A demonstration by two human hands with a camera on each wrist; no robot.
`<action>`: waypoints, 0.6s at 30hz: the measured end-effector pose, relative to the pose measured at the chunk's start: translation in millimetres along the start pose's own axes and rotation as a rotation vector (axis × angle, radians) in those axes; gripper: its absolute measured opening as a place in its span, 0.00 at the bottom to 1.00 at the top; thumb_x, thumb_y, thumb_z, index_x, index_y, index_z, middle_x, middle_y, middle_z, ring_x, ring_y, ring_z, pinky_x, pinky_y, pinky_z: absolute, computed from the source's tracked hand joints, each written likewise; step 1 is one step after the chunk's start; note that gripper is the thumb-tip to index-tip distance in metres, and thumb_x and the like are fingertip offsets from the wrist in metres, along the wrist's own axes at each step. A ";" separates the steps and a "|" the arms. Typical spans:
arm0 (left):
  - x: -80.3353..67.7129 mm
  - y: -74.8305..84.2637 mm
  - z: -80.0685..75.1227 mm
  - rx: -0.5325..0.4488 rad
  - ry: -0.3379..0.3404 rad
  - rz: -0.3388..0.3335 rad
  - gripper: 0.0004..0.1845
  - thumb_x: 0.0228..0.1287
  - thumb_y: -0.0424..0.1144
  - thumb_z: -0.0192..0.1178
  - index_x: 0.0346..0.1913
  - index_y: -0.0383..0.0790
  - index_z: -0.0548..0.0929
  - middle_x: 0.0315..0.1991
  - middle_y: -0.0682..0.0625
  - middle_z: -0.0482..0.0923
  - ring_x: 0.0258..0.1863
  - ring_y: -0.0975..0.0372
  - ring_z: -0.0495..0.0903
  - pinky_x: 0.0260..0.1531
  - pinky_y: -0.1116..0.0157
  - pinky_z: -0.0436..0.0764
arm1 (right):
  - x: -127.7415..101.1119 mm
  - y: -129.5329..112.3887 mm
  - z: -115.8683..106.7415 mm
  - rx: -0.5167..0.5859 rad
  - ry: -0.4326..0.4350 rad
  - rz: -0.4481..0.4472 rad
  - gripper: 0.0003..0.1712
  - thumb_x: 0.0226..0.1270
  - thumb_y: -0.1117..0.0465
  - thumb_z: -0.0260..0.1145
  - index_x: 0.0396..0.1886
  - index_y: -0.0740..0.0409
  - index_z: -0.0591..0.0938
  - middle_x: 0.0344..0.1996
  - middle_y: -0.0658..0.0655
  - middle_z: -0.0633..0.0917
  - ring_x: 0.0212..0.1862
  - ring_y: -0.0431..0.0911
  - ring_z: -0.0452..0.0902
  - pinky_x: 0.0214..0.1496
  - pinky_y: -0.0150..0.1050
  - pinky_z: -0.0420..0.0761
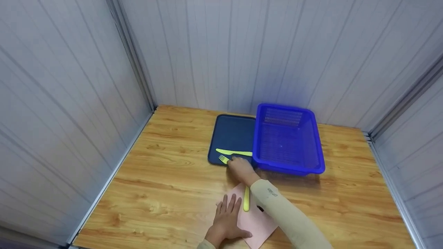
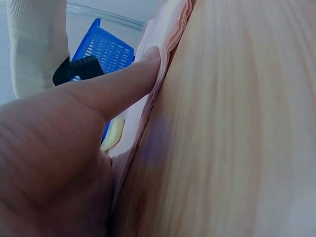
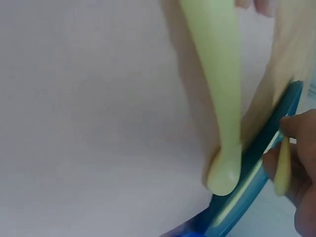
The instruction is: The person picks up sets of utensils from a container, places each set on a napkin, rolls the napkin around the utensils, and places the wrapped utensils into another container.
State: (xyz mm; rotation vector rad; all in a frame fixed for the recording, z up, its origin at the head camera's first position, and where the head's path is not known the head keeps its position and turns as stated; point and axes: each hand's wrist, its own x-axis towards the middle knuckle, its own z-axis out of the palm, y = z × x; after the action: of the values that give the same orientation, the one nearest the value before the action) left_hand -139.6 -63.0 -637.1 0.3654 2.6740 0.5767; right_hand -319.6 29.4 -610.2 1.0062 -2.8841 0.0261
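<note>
My left hand [image 1: 226, 219] lies with straight, spread fingers on a folded pink napkin [image 1: 259, 224]. In the left wrist view its thumb stretches along the layered edge of the napkin [image 2: 143, 106]. A yellow spoon [image 1: 246, 200] lies on the napkin, its bowl end [image 3: 224, 175] towards the tray in the right wrist view. My right hand [image 1: 241, 169] pinches the handle of a yellow fork [image 1: 223, 159] at the near edge of a dark blue tray [image 1: 233, 131]. Behind the fork, a yellow knife [image 1: 232, 152] lies across the tray.
A blue plastic basket [image 1: 282, 147] stands right of the tray and overlaps its right side in the head view. Pale panel walls [image 1: 214, 52] enclose the wooden table [image 1: 166, 180] at the back and both sides. My right forearm [image 1: 287, 214] crosses over the napkin's right side.
</note>
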 end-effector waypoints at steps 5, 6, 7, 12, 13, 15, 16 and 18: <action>-0.8 -0.7 -1.0 -0.008 0.013 0.006 0.67 0.39 0.77 0.64 0.77 0.44 0.49 0.78 0.44 0.40 0.75 0.45 0.34 0.68 0.43 0.42 | -7.1 -9.4 -10.4 -0.026 -0.004 0.072 0.05 0.61 0.63 0.66 0.34 0.56 0.86 0.26 0.55 0.83 0.30 0.50 0.80 0.32 0.47 0.82; -0.5 -1.4 -0.3 -0.010 0.013 0.008 0.67 0.39 0.77 0.64 0.77 0.44 0.49 0.78 0.44 0.40 0.75 0.44 0.34 0.68 0.43 0.42 | -9.8 -11.8 -11.5 -0.021 0.014 0.082 0.04 0.60 0.62 0.66 0.32 0.55 0.86 0.24 0.55 0.83 0.28 0.50 0.80 0.30 0.47 0.81; 0.1 -2.3 0.7 -0.009 0.009 0.008 0.67 0.39 0.77 0.64 0.78 0.44 0.48 0.78 0.44 0.39 0.75 0.44 0.33 0.68 0.43 0.41 | -13.2 -14.3 -12.3 -0.008 0.035 0.088 0.04 0.60 0.61 0.66 0.31 0.54 0.86 0.23 0.54 0.82 0.26 0.50 0.79 0.28 0.47 0.81; 1.4 -4.4 4.6 -0.006 -0.007 0.015 0.68 0.39 0.78 0.62 0.78 0.46 0.45 0.78 0.45 0.35 0.74 0.44 0.30 0.68 0.43 0.37 | -35.2 -26.9 -14.0 0.088 0.150 0.097 0.07 0.65 0.57 0.66 0.29 0.54 0.86 0.21 0.54 0.82 0.23 0.49 0.79 0.24 0.46 0.78; 1.1 -4.2 4.5 -0.007 -0.004 0.018 0.68 0.39 0.78 0.62 0.78 0.46 0.44 0.78 0.45 0.34 0.74 0.44 0.29 0.68 0.43 0.37 | -39.8 -29.0 -14.2 0.102 0.171 0.098 0.07 0.65 0.57 0.67 0.29 0.54 0.85 0.21 0.54 0.82 0.23 0.50 0.79 0.23 0.46 0.78; 0.6 -3.3 3.7 -0.011 0.016 0.033 0.68 0.39 0.78 0.63 0.78 0.46 0.45 0.78 0.44 0.35 0.74 0.43 0.30 0.68 0.42 0.38 | -48.6 -31.9 -14.9 0.114 0.212 0.106 0.07 0.63 0.57 0.68 0.28 0.55 0.85 0.21 0.54 0.82 0.23 0.50 0.79 0.23 0.46 0.77; 0.5 -2.9 3.1 -0.007 0.022 0.040 0.68 0.39 0.77 0.63 0.78 0.46 0.45 0.78 0.44 0.34 0.74 0.43 0.30 0.68 0.43 0.38 | -52.9 -33.0 -15.5 0.118 0.226 0.115 0.07 0.63 0.57 0.69 0.27 0.55 0.84 0.20 0.54 0.82 0.23 0.50 0.79 0.23 0.46 0.77; 0.1 -1.5 1.9 -0.002 0.045 0.063 0.67 0.40 0.77 0.63 0.78 0.44 0.46 0.78 0.42 0.36 0.74 0.42 0.32 0.68 0.42 0.40 | -61.4 -34.1 -17.5 0.110 0.253 0.133 0.07 0.59 0.58 0.71 0.26 0.55 0.84 0.20 0.54 0.81 0.23 0.51 0.80 0.22 0.46 0.77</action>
State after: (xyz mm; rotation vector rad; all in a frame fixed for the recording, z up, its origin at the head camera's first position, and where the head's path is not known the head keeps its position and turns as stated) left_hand -139.2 -63.6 -639.5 0.4430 2.7126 0.6138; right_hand -249.2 41.5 -598.6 0.7613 -2.7339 0.3015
